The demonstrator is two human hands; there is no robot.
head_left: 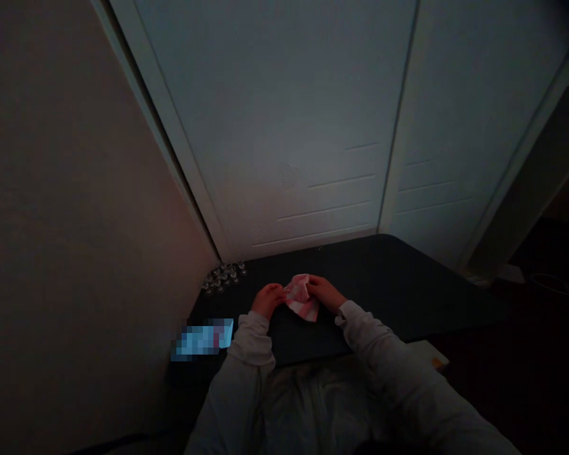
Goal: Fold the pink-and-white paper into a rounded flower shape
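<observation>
A small pink and white piece of cloth or paper [301, 298] is held between both hands just above a dark table [389, 284]. My left hand [267, 299] is closed on its left edge. My right hand [325, 292] pinches its right side. Both arms wear light grey sleeves. The room is dim, so the fine detail of the pink piece is hard to make out.
Several small clear glass-like objects [224, 277] stand at the table's far left corner. A blue, blurred packet [203, 339] lies at the near left edge. White panelled doors [313, 126] rise behind the table, and a plain wall [66, 221] is on the left.
</observation>
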